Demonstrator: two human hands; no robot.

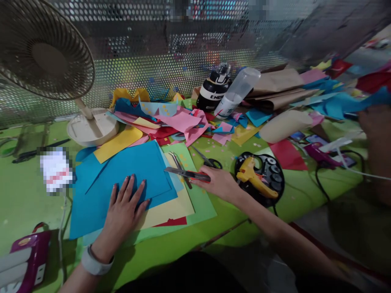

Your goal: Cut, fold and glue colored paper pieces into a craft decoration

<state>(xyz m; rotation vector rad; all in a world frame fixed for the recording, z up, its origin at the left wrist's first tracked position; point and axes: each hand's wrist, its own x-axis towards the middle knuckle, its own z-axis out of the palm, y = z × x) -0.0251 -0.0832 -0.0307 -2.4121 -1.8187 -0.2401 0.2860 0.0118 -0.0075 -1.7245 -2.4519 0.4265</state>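
Observation:
My left hand (124, 208) lies flat with fingers spread on a blue paper sheet (122, 179), which tops a stack of yellow, red and light green sheets (195, 199). My right hand (217, 183) is closed round a utility knife (187, 173) with a red and grey body, its tip pointing left over the stack's right edge. A pair of metal tweezers (180, 165) lies under the knife. Black-handled scissors (207, 160) lie just behind my right hand.
A yellow glue gun (255, 178) rests on a black round tray (275, 179) to the right. A beige fan (45, 53) stands at the back left. Coloured paper scraps (183, 120), a black bottle (214, 91), a clear bottle (236, 93), a purple tool (24, 254) surround the green table (24, 199).

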